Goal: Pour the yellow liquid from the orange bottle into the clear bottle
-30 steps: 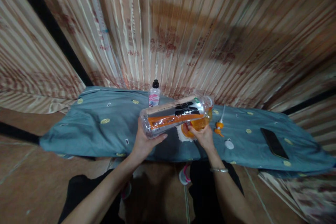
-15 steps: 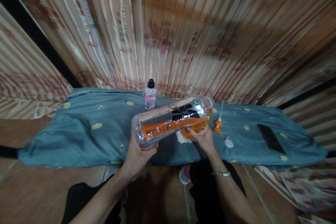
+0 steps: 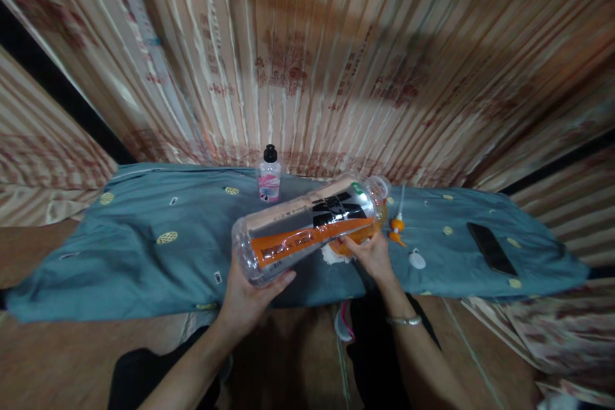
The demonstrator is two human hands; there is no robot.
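My left hand (image 3: 252, 291) is closed around the lower end of a big clear plastic bottle (image 3: 288, 230) with a silver and orange label. The bottle lies tilted in the air, its open-looking neck higher and to the right. My right hand (image 3: 372, 255) is wrapped round an amber see-through bottle (image 3: 358, 238), mostly hidden behind the clear one. Whether the two mouths touch, I cannot tell. Under the amber bottle sits a white crumpled tissue (image 3: 332, 256). An orange pump head (image 3: 396, 230) with a thin tube lies to the right, near a round white cap (image 3: 417, 259).
A small clear bottle (image 3: 270, 176) with a black cap and pink label stands towards the back. A black phone (image 3: 492, 250) lies at the right. Everything rests on a teal cloth-covered surface (image 3: 125, 256). Pleated curtains (image 3: 307, 64) hang close behind it.
The bottom of the clear bottle has shifted slightly left and down with my left hand. My right hand and the amber bottle look nearly unmoved. The view has shifted a little.
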